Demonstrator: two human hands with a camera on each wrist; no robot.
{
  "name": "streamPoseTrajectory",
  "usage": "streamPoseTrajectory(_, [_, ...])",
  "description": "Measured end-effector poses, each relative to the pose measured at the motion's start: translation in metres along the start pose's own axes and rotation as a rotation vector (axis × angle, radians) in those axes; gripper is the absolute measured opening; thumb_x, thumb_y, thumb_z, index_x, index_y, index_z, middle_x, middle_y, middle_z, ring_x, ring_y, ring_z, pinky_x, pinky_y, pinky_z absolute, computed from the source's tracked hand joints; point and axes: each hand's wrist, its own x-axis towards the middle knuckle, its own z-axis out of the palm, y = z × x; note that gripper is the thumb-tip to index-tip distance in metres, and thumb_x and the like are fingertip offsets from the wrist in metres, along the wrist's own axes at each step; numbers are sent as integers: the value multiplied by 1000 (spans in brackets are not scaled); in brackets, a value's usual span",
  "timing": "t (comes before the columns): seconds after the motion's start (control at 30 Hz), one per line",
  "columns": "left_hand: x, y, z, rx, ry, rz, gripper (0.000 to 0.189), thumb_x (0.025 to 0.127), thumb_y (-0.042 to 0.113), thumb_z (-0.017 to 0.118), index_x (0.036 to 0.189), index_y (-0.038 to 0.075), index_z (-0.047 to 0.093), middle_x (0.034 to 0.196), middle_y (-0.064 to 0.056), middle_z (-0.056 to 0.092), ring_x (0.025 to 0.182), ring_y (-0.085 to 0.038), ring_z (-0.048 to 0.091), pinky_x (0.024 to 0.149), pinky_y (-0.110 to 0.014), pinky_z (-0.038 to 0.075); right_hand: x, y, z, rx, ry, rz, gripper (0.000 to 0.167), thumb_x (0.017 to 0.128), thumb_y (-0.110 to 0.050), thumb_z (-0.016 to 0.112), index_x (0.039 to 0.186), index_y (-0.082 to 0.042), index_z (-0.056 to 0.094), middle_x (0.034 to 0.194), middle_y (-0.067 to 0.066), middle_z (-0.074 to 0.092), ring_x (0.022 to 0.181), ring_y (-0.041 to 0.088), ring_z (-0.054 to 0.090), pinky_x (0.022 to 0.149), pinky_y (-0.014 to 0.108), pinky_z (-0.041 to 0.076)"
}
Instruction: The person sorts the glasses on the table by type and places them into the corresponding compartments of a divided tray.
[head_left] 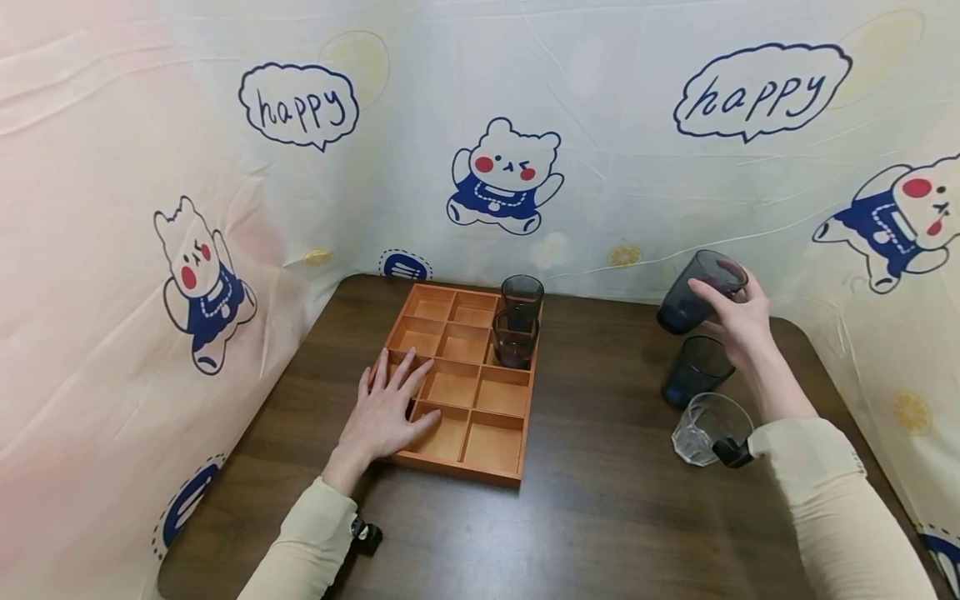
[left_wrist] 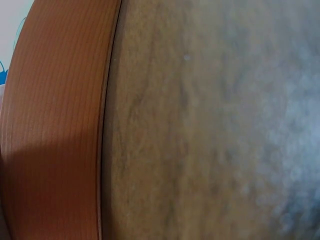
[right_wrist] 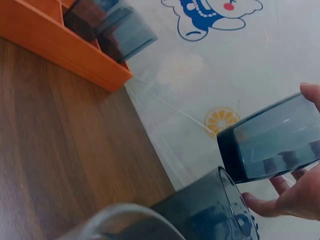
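My right hand grips a dark blue-grey drinking glass, tilted and raised at the table's far right. In the right wrist view, fingers curl round this glass. Just below it stands a second dark glass, and nearer to me a clear faceted glass. My left hand rests with spread fingers on the left side of an orange-brown wooden box divided into compartments. Two dark glasses, a far one and a nearer one, stand in its right column at the back.
The dark wood table carries everything. A printed cloth with bears hangs behind and along both sides, close to the table edges. In the left wrist view, the box's side wall fills the left.
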Motion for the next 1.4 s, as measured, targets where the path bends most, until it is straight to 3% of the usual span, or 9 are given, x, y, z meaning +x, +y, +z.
streamPoseTrajectory(0.2, [0, 0, 0, -3, 1, 0, 90, 99, 66, 67, 175, 35, 31, 187, -6, 17, 173, -50, -1, 131, -82, 10, -2, -2, 9, 122, -65, 24, 62, 99, -3, 78, 148, -32, 53, 133, -8, 55, 120, 9, 57, 68, 31, 66])
streamPoseTrajectory(0.37, [-1, -1, 0, -2, 1, -1, 90, 99, 66, 67, 175, 35, 30, 187, -6, 17, 173, -50, -1, 131, -82, 11, -3, 2, 15, 89, -85, 19, 56, 98, -1, 78, 138, -31, 53, 132, -7, 53, 117, 8, 58, 68, 32, 66])
streamPoseTrajectory(0.57, [-1, -1, 1, 7, 4, 2, 90, 99, 67, 67, 175, 36, 30, 187, -6, 16, 173, -49, -1, 132, -81, 11, -4, 5, 19, 12, -100, 15, 53, 100, -7, 78, 141, -32, 55, 132, -7, 52, 116, 9, 60, 71, 28, 65])
streamPoseTrajectory(0.8, [-1, -1, 1, 3, 4, 4, 90, 99, 67, 66, 175, 36, 30, 187, -5, 16, 173, -49, -1, 132, -81, 11, -7, 7, 24, 34, -133, 41, 47, 103, -12, 76, 142, -31, 58, 129, -5, 53, 99, 4, 72, 74, 26, 63])
streamPoseTrajectory(1.23, [-1, -1, -1, 4, -2, -2, 90, 99, 67, 66, 175, 35, 30, 187, -6, 17, 173, -49, 0, 132, -81, 11, -14, 11, 32, 9, -275, 108, 56, 105, -9, 72, 154, -26, 51, 135, -11, 59, 119, 4, 63, 84, 26, 60])
streamPoseTrajectory(1.4, [-2, 0, -2, 5, 0, -2, 89, 99, 67, 66, 175, 34, 31, 187, -7, 17, 173, -50, 0, 132, -81, 12, -16, 12, 35, 26, -319, 135, 53, 105, -7, 70, 152, -26, 53, 133, -11, 64, 117, 5, 67, 87, 29, 63])
